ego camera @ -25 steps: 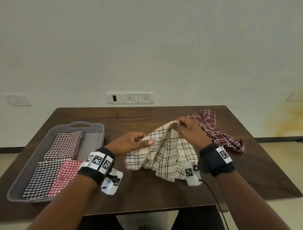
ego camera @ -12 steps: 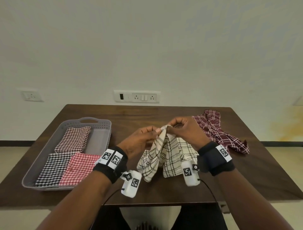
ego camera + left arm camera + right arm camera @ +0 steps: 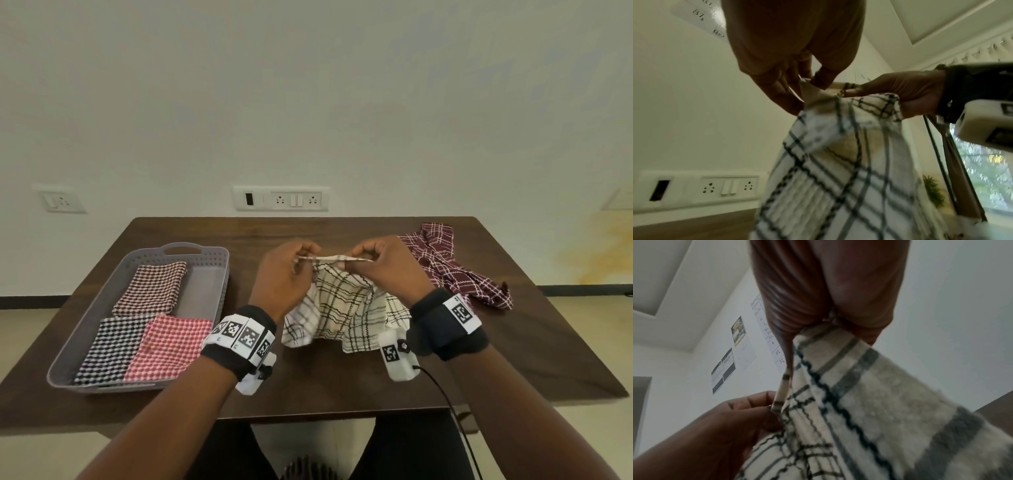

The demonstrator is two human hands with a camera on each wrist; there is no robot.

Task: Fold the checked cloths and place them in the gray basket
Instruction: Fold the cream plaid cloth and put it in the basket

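Mid-fold: left hand (image 3: 286,274) and right hand (image 3: 376,270) each pinching the cream checked cloth (image 3: 346,315) by its top edge above the worktop (image 3: 342,387); next, spreading it flat to fold.

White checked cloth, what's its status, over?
Left hand and right hand pinch white checked cloth by top edge, above table. Three folded in gray basket. Nothing in the way.

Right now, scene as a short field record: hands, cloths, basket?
left hand: pinches top edge of cream plaid cloth
right hand: pinches same edge
cream plaid cloth: held up, lower part bunched on table
maroon plaid cloth: unfolded, on table, right side
gray basket: left side, holds three folded checked cloths
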